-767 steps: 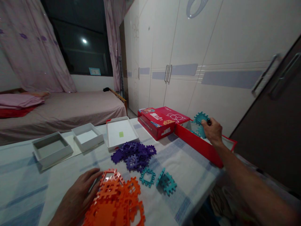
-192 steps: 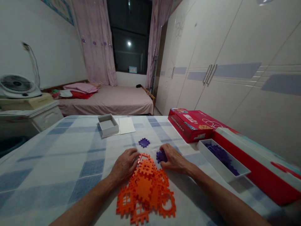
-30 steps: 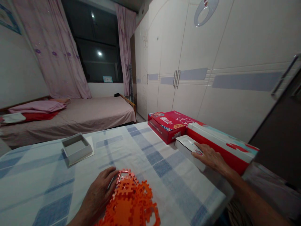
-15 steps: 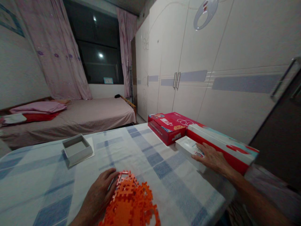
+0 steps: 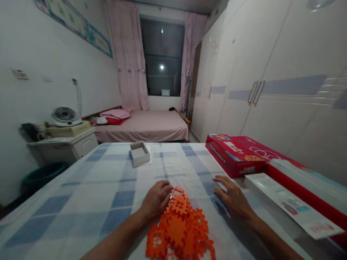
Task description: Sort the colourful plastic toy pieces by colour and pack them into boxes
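Observation:
A loose heap of orange plastic interlocking building pieces (image 5: 179, 227) with notched edges lies on the checked tablecloth in front of me. Against the heap's upper left side rests my left hand (image 5: 155, 200), its fingers slightly bent and apart, the fingertips by the topmost piece. My right hand (image 5: 234, 198) hovers over the cloth to the right of the heap, fingers spread, holding nothing. Beyond it on the right lies a long white box (image 5: 287, 202) with small printed pictures.
A small grey open box (image 5: 139, 154) sits toward the table's far edge. Red cartons (image 5: 235, 153) line the right side. The blue and white tablecloth (image 5: 89, 184) covers the table. Beyond are a bed (image 5: 151, 124), a wardrobe (image 5: 244, 72) and a fan (image 5: 66, 115) on a cabinet.
My right hand has left the white box and moved left toward the orange pieces. My left hand stays beside the heap. The view has turned left.

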A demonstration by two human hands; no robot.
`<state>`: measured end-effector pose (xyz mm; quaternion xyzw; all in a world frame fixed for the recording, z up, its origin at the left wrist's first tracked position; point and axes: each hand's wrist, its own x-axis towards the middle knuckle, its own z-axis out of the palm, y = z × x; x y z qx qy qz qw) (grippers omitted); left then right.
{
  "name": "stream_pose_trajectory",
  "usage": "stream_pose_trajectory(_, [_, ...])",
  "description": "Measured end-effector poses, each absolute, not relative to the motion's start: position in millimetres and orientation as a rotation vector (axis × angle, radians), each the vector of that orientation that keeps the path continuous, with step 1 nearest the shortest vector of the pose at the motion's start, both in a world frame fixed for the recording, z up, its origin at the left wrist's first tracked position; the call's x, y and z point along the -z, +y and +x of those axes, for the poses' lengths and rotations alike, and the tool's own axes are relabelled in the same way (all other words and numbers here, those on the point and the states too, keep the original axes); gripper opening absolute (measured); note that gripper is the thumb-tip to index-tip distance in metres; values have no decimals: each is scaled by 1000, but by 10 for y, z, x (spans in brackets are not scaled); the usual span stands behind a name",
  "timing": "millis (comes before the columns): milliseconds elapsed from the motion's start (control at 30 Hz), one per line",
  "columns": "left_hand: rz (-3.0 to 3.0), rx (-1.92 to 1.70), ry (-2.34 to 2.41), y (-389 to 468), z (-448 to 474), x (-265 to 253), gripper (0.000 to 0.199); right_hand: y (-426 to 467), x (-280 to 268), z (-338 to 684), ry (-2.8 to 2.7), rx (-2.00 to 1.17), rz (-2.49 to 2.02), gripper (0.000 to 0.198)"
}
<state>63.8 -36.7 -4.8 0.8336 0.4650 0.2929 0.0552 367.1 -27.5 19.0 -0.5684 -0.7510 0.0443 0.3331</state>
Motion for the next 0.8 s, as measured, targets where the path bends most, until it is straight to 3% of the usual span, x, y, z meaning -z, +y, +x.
stream_pose_trajectory(267, [2525, -744, 1495, -149, 354, -243, 23, -112, 101, 3565, -2096, -117, -1432, 33])
stream_pose_trajectory(533, [2414, -758, 2208, 495, -372, -435, 42, -148, 64, 3542, -2150, -91, -1462, 30])
stream_pose_trajectory(800, [2326, -585, 2374, 588, -386, -479, 31, -171, 83, 3535, -2105, -91, -1455, 26])
